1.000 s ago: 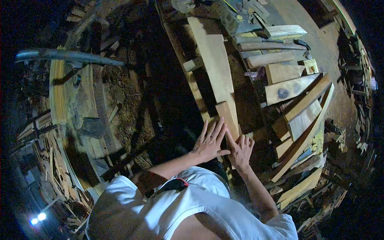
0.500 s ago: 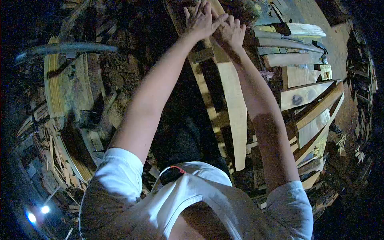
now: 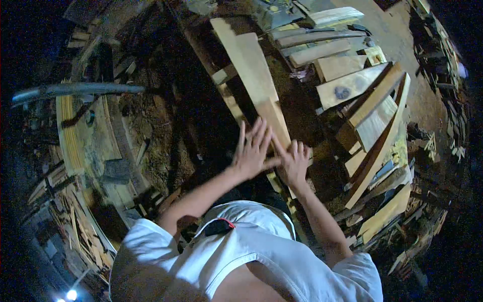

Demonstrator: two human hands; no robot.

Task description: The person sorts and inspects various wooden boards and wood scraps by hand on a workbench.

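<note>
A dim woodshop strewn with offcuts surrounds a dark worktop (image 3: 302, 108), on which a long pale plank (image 3: 254, 75) lies lengthwise. At the plank's near end, the left hand (image 3: 250, 153) and right hand (image 3: 294, 162) lie flat side by side, fingers spread, gripping nothing. Stacked boards (image 3: 375, 113) lean just right of the plank.

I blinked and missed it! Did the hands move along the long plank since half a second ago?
Yes. Both the left hand and right hand slid back down the long plank toward the person, from its far end to its near end.

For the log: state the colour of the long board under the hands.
Pale yellowish-tan long wooden board, head view.
</note>
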